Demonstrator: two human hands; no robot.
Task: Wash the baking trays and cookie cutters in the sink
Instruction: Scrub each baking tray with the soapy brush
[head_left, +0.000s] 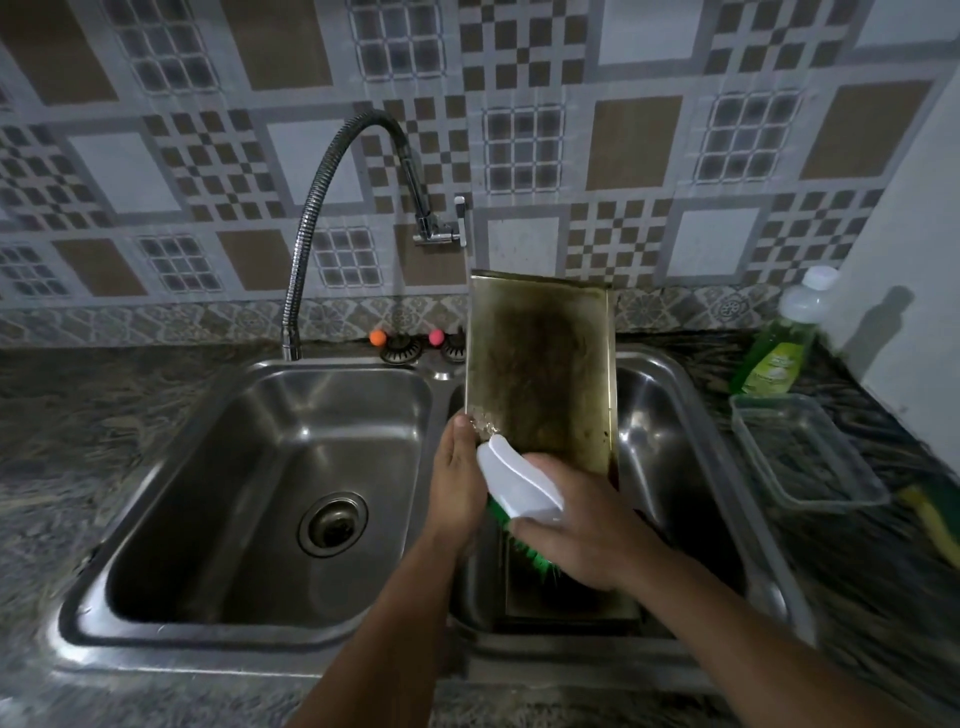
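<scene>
A flat metal baking tray (540, 374), dark and stained in the middle, stands on end in the right bowl of the shiny steel sink (249, 618). The left hand (457, 483) holds its left edge, thumb on the rim. The right hand (576, 525) grips a white brush (514, 480) with green bristles against the tray's low end. The left bowl is open. A clear plastic tub (810, 457) and green soap bottle (779, 348) sit on the speckled counter (78, 410).

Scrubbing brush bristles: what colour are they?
Green, under the white-backed scrubbing brush that the right hand grips; head view.
</scene>
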